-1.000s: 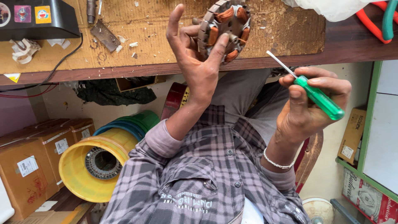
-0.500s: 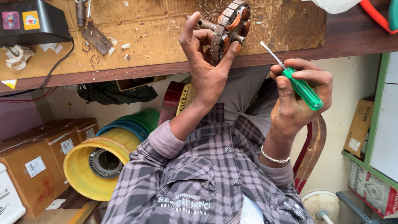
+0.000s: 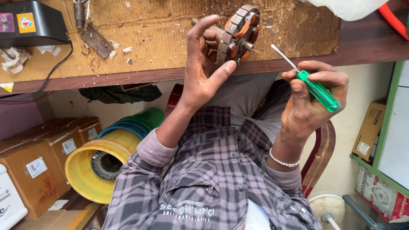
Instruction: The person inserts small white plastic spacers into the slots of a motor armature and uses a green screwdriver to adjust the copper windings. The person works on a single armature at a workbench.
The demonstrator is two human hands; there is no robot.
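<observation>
I see my left hand (image 3: 204,70) gripping the stator (image 3: 239,34) edge-on, windings half hidden, right hand (image 3: 313,100) closed round the screwdriver (image 3: 313,85).

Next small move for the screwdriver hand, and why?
Probably bring the screwdriver tip across to the stator. The right hand holds it apart, blade aimed that way; the left hand holds the stator edge-on, windings facing the tool.

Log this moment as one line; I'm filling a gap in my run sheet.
left hand: grips motor stator, edge-on | right hand: holds green-handled screwdriver, tip near stator, apart | under: cardboard-topped bench
</observation>
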